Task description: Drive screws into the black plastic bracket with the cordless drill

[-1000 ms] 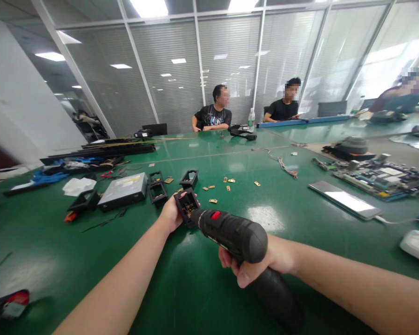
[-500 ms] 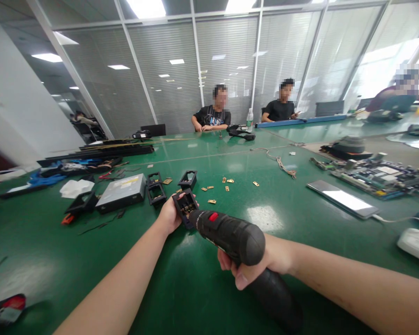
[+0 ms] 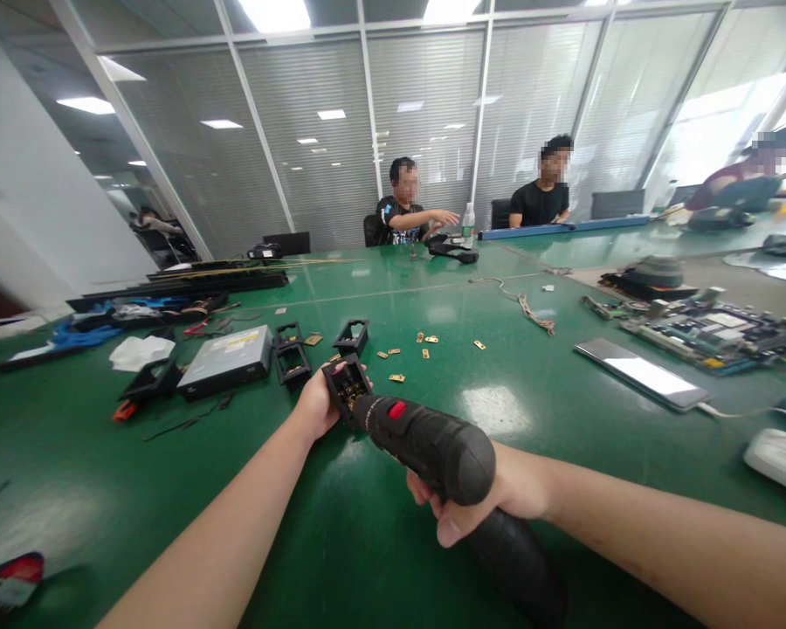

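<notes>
My left hand (image 3: 319, 404) is closed around a black plastic frame (image 3: 345, 374), tilted so its hollow side with small brass-coloured parts faces me. My right hand (image 3: 455, 502) grips a black cordless drill (image 3: 432, 441) with a red switch on top. The drill's nose points into the frame; its tip and whatever it touches are hidden. Beyond my left hand stand more black frames, one frame (image 3: 352, 335) apart and another frame (image 3: 293, 362) beside it to the left. Several small brass plates (image 3: 396, 378) lie scattered on the green table (image 3: 367, 542).
A silver disc drive (image 3: 226, 362) lies at left, near a white tissue (image 3: 141, 351). To the right are a phone (image 3: 640, 374) on a cable and a circuit board (image 3: 720, 328). A bottle (image 3: 467, 225) stands at the far edge, where people sit.
Both hands, the frame and the drill stay almost in place. Across the table, one person has stretched an arm towards the bottle, and another sits more upright, slightly further right.
</notes>
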Demonstrator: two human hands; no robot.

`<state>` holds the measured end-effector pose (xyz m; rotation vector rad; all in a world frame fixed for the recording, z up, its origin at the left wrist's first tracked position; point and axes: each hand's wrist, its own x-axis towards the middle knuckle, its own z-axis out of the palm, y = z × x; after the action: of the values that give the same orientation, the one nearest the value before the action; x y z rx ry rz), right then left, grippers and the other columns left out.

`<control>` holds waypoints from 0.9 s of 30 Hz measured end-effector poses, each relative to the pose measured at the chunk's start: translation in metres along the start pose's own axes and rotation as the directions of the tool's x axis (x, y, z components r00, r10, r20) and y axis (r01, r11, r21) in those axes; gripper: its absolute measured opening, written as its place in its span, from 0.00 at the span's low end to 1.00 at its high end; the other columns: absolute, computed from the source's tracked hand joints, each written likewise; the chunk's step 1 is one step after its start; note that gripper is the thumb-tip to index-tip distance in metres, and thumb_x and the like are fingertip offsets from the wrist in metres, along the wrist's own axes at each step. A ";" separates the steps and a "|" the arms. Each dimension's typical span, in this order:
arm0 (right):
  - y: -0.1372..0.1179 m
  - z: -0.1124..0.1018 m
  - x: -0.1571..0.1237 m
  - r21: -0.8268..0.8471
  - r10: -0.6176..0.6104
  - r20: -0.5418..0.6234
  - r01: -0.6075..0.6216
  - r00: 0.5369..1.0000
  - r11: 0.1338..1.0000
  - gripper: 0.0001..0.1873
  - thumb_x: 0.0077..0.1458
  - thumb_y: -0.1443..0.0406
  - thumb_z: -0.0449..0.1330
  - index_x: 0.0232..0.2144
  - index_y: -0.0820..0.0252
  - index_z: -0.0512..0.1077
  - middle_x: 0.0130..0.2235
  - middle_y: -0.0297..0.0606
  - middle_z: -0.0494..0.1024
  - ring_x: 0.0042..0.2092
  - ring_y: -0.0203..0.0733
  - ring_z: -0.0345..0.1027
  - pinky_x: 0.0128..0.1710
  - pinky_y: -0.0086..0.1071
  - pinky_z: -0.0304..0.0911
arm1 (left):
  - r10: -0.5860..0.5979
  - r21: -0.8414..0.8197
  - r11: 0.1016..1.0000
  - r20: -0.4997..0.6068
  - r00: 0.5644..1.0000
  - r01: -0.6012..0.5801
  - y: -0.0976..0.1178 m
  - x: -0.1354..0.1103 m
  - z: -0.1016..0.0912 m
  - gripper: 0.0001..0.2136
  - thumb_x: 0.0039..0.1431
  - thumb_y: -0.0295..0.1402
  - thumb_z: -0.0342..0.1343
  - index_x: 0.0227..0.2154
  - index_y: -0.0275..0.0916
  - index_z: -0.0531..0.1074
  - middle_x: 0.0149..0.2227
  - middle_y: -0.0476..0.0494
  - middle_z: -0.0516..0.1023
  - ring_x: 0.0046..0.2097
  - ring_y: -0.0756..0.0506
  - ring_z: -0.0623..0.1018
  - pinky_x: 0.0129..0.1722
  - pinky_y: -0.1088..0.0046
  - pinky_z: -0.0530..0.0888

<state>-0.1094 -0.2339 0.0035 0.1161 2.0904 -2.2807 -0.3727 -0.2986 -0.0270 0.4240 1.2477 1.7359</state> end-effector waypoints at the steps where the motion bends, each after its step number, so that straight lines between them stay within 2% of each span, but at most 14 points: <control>1: 0.000 0.000 0.000 0.030 0.024 0.009 -0.024 1.000 0.999 0.22 0.29 0.65 0.79 0.26 0.64 0.73 0.26 0.29 0.73 0.27 0.34 0.66 0.26 0.27 0.62 | 0.004 0.005 1.000 0.002 1.000 -0.004 0.000 0.000 0.000 0.13 0.60 0.33 0.51 0.37 0.31 0.78 0.29 0.35 0.82 0.31 0.40 0.81 0.32 0.64 0.79; 5: 0.005 0.000 -0.002 0.174 0.111 0.084 -0.124 0.990 0.977 0.20 0.34 0.65 0.78 0.28 0.65 0.73 0.27 0.33 0.77 0.25 0.38 0.73 0.25 0.31 0.70 | 0.019 0.040 0.999 0.007 1.000 -0.020 0.000 -0.001 0.000 0.14 0.61 0.33 0.49 0.34 0.30 0.78 0.29 0.33 0.81 0.31 0.40 0.81 0.32 0.64 0.79; 9: 0.010 -0.001 -0.002 0.227 0.137 0.108 -0.159 0.985 0.961 0.21 0.33 0.66 0.79 0.28 0.66 0.73 0.26 0.35 0.79 0.26 0.40 0.76 0.25 0.30 0.72 | 0.022 0.041 0.999 -0.001 1.000 -0.022 0.001 -0.002 0.001 0.13 0.60 0.32 0.50 0.35 0.30 0.78 0.30 0.33 0.82 0.31 0.39 0.81 0.33 0.64 0.78; 14: 0.010 -0.001 -0.004 0.242 0.163 0.118 -0.187 0.980 0.952 0.22 0.34 0.68 0.79 0.28 0.65 0.71 0.24 0.34 0.78 0.25 0.42 0.77 0.22 0.29 0.72 | 0.018 0.035 0.999 -0.004 1.000 -0.018 0.001 -0.001 0.002 0.13 0.60 0.32 0.50 0.34 0.30 0.78 0.30 0.33 0.82 0.31 0.40 0.81 0.32 0.65 0.78; 27: 0.009 0.001 -0.004 0.225 0.166 0.098 -0.184 0.981 0.957 0.23 0.33 0.66 0.79 0.27 0.64 0.70 0.23 0.33 0.78 0.24 0.41 0.76 0.21 0.29 0.71 | 0.024 0.048 0.999 -0.001 1.000 -0.024 0.001 -0.001 0.003 0.15 0.62 0.33 0.47 0.34 0.30 0.78 0.29 0.33 0.81 0.30 0.40 0.81 0.31 0.65 0.79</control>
<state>-0.1044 -0.2360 -0.0054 0.2078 1.6950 -2.3708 -0.3707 -0.2979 -0.0248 0.4675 1.2922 1.7301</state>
